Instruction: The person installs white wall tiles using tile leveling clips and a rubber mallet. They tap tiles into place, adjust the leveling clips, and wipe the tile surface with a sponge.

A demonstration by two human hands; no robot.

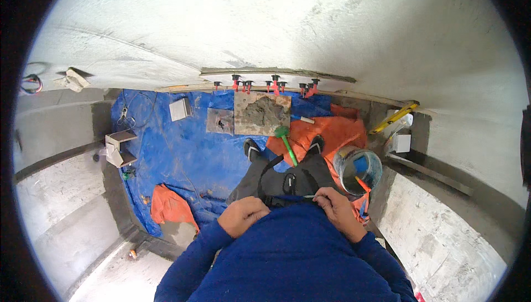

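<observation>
Both my hands are at my waist, at the lower edge of my dark blue shirt [287,235]. My left hand [243,216] is closed, with its fingers curled in at the shirt's side; what they hold is hidden. My right hand [337,211] pinches the shirt's hem, where a thin pale strip shows by the fingertips. Between the hands a dark cord loop [289,182] hangs over my dark grey trousers [246,183]. A green-headed mallet [285,140] lies just beyond my legs.
Under my shoes spreads a blue tarp [177,153] with an orange sheet [301,133]. Ahead are a mortar-covered board [263,113] and red-black levelling clips [275,83] along the tile edge. A bucket [357,169] stands right, near a yellow level [394,117].
</observation>
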